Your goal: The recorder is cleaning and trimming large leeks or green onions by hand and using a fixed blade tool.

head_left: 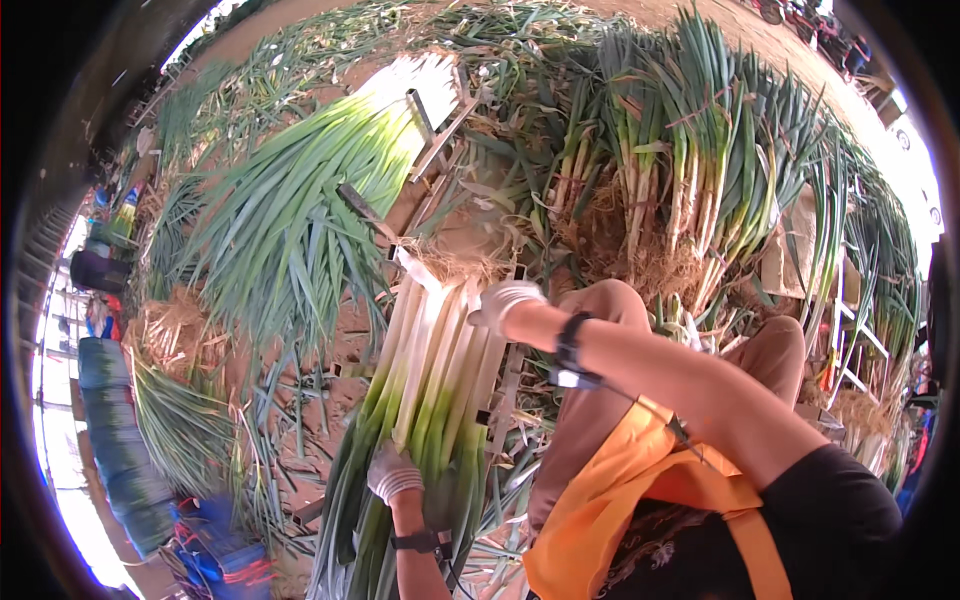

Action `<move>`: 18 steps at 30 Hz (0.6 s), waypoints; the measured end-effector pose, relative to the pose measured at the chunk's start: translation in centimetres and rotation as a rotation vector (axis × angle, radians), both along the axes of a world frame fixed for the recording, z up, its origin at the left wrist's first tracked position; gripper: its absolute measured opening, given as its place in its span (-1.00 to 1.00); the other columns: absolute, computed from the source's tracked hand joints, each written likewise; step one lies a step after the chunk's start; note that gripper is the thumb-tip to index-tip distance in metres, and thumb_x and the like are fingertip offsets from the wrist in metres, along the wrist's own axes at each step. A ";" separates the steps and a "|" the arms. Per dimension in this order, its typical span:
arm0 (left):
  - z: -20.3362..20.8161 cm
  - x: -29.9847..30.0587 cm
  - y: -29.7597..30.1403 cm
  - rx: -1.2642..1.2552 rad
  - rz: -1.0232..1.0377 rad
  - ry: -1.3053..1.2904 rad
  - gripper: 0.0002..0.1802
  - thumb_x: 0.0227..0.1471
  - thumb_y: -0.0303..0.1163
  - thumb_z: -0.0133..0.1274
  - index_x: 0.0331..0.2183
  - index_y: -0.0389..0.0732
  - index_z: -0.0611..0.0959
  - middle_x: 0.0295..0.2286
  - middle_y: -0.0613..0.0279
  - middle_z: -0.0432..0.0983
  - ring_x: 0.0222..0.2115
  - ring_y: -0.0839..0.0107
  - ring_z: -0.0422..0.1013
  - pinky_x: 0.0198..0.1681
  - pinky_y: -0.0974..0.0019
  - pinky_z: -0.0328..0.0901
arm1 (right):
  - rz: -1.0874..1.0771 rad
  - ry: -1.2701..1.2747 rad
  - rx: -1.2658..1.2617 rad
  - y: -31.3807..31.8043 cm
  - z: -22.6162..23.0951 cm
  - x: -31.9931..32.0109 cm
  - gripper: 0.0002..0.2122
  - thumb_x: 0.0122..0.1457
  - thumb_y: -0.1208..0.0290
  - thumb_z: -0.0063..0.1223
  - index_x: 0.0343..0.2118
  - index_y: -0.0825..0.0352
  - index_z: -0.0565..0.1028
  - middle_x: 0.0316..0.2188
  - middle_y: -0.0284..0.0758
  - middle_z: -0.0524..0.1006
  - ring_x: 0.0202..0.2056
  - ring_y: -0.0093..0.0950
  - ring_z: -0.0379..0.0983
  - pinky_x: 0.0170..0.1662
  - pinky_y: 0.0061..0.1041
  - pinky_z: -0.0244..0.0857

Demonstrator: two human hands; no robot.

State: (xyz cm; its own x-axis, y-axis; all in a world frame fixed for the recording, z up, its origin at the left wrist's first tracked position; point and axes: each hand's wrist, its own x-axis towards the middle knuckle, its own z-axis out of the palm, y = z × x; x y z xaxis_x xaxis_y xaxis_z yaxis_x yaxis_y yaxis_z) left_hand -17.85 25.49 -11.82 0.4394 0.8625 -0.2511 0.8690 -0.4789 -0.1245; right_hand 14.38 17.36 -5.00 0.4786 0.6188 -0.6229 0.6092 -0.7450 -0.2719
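A bundle of long green onions (pixel 432 395) lies before me in a metal rack (pixel 505 385), its pale root ends away from me and its green leaves toward me. My left hand (pixel 395 474), in a striped knit glove, is closed around a stalk where white turns to green. At the right side of the root ends is my right hand (pixel 507 303), also gloved, with its fingers curled; what they hold, if anything, is hidden. Shaggy brown roots (pixel 455 262) lie just beyond the bundle.
A large pile of cleaned green onions (pixel 300 190) rests on another rack at the upper left. Untrimmed green onions (pixel 665 170) with dirty roots stand at the upper right. Loose leaves litter the ground. Blue-green rolled bundles (pixel 112 430) stand at the left edge.
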 end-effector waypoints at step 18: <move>-0.5 0.2 -0.3 0.088 -0.065 -0.069 -0.73 -0.24 -0.28 0.13 -0.39 -0.15 0.52 -0.58 0.08 0.48 -0.52 0.09 0.44 -0.45 0.09 0.32 | -0.802 0.901 0.977 1.2 -4.2 12.0 -0.91 0.01 0.46 -0.01 -0.58 0.29 0.45 -0.65 -0.36 0.39 -0.71 -0.57 0.20 -0.68 -0.63 0.11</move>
State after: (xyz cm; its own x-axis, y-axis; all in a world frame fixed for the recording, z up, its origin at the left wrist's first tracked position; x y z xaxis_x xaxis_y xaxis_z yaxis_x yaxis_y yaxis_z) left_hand -17.68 25.21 -12.32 0.5089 0.8488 -0.1435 0.8443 -0.5246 -0.1095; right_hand 26.42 18.53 -9.18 0.5739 0.7156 -0.3981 -0.4748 -0.1053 -0.8738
